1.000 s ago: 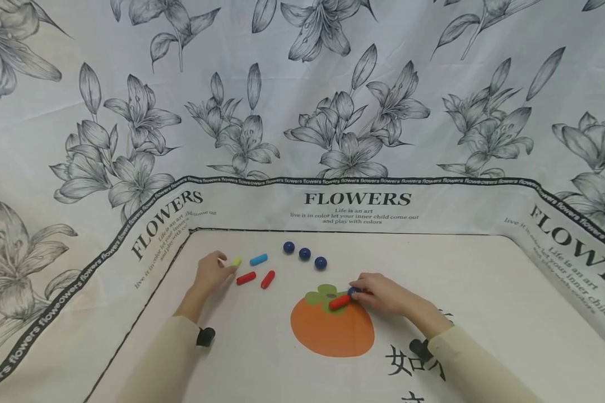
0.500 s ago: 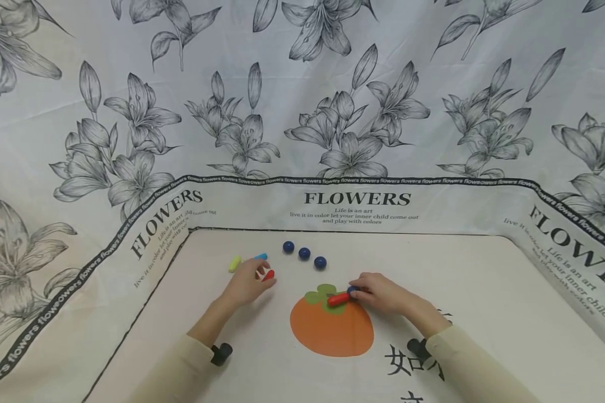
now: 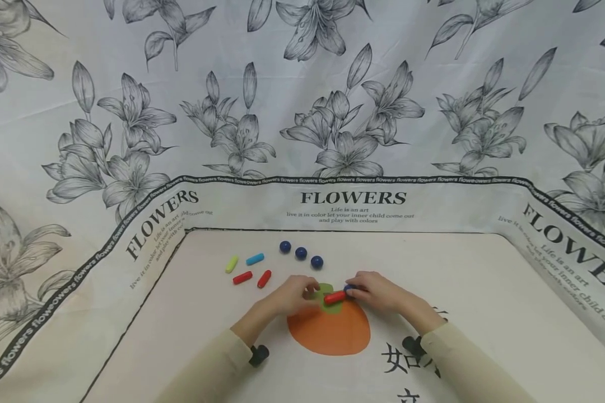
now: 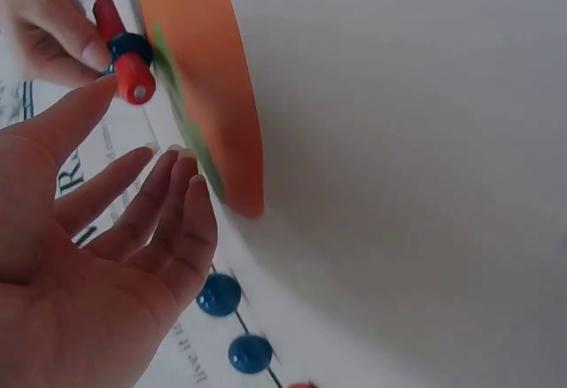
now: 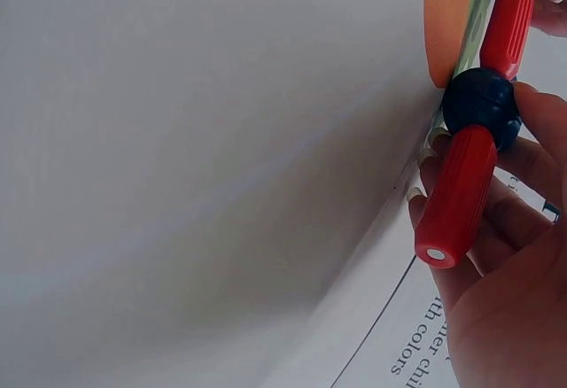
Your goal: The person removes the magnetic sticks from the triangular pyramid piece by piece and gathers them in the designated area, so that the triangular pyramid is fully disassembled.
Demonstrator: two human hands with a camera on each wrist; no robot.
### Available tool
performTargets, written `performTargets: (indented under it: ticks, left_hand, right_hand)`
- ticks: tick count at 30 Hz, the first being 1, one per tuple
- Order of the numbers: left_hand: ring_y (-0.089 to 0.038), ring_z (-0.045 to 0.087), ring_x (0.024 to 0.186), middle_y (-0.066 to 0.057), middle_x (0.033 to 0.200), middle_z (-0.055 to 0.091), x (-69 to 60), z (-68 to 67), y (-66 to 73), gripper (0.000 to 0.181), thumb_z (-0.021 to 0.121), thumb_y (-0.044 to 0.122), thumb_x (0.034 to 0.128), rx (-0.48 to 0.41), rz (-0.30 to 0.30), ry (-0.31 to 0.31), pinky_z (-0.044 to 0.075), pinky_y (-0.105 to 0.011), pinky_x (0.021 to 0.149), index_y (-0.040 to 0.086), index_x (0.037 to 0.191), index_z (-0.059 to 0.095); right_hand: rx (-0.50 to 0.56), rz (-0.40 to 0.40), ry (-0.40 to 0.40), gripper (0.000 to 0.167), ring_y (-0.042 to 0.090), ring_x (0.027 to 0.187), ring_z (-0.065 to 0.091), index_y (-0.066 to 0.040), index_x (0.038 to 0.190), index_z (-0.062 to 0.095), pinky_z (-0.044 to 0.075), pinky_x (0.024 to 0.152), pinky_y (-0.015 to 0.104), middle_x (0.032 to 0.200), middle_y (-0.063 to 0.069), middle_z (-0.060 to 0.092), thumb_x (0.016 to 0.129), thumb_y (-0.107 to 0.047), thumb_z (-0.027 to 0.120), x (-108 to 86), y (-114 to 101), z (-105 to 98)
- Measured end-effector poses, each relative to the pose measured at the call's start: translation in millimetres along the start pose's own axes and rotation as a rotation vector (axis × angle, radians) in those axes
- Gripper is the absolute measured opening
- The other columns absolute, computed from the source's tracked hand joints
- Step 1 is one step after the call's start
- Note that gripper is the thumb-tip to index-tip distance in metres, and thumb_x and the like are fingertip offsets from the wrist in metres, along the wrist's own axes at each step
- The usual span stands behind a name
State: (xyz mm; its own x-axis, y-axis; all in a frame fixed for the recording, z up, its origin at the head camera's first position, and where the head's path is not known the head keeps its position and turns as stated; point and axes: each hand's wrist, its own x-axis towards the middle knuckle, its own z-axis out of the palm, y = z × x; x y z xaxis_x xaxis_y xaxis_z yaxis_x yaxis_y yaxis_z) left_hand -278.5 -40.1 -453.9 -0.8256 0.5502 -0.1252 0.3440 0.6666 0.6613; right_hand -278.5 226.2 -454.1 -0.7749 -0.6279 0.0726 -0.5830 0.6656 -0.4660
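Observation:
My right hand [image 3: 375,291] pinches a dark blue ball [image 5: 481,104] between thumb and fingers. One red grooved rod [image 5: 456,197] sticks out of the ball on one side, and a second red rod [image 4: 135,80] on the opposite side. The joined piece is held over the green leaf print of the orange persimmon [image 3: 329,330]. My left hand [image 3: 293,294] is just left of the red rod's end, its fingers loosely bent and holding nothing. In the left wrist view its thumb tip lies close to that end; whether they touch I cannot tell.
Three loose blue balls [image 3: 301,253] lie in a slanting row at the back. Left of them are a blue rod [image 3: 255,259], a yellow-green rod [image 3: 232,264] and two red rods [image 3: 242,277]. A flower-printed cloth [image 3: 353,204] rises behind the white tabletop [image 3: 191,324].
My left hand has moved right from beside the yellow-green rod, past the red rods, to near the held piece. The loose rods stay behind. My right hand keeps its grip in about the same place.

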Motion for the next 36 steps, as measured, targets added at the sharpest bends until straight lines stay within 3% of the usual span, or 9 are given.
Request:
performTargets:
  ticks: [3,10,20,29,36]
  left_hand:
    - [-0.014,0.058,0.092,0.001,0.099,0.066,6.2,8.2,4.0,0.035,0.077,0.024,0.0934,-0.005,0.022,-0.023,0.051,-0.027,0.086,0.008,0.124,0.068]
    - [-0.01,0.053,0.076,0.002,0.081,0.059,17.2,18.9,10.6,0.022,0.074,0.02,0.0955,0.003,0.049,-0.015,0.044,-0.022,0.067,0.008,0.114,0.072]
    - [-0.01,0.054,0.078,0.003,0.084,0.061,23.0,22.3,10.7,0.018,0.073,0.02,0.0964,0.004,0.018,0.01,0.046,-0.021,0.072,0.009,0.11,0.073]
    - [-0.009,0.053,0.076,0.003,0.08,0.059,24.1,23.2,9.0,0.014,0.073,0.021,0.0965,0.006,0.045,0.024,0.044,-0.02,0.069,0.01,0.106,0.074]
    - [-0.01,0.055,0.078,0.003,0.083,0.062,23.5,22.3,9.5,0.015,0.074,0.022,0.096,-0.005,0.025,0.014,0.046,-0.021,0.072,0.011,0.106,0.074]
  right_hand:
    - [0.002,-0.002,-0.001,0.026,0.009,0.079,0.052,0.001,0.115,0.073,0.048,0.073,0.029,0.088,-0.003,0.06,0.102,-0.019,0.063,1.2,0.3,0.9]
    - [0.019,-0.001,-0.002,0.025,0.009,0.079,0.052,0.002,0.114,0.073,0.049,0.074,0.03,0.088,-0.004,0.061,0.101,-0.017,0.064,1.2,-1.4,0.3]
    - [0.075,0.065,-0.026,0.044,0.011,0.083,0.058,0.006,0.132,0.062,0.053,0.079,0.032,0.094,-0.003,0.068,0.099,-0.021,0.068,-3.6,1.0,-5.0]
    - [0.102,0.081,-0.004,0.023,0.014,0.088,0.064,-0.007,0.115,0.07,0.057,0.085,0.041,0.099,-0.001,0.071,0.096,-0.02,0.073,-4.9,4.1,-4.6]
    - [0.096,0.062,0.001,0.021,0.013,0.089,0.066,-0.007,0.112,0.07,0.058,0.085,0.041,0.099,-0.001,0.072,0.095,-0.019,0.074,-2.6,5.2,-3.0]
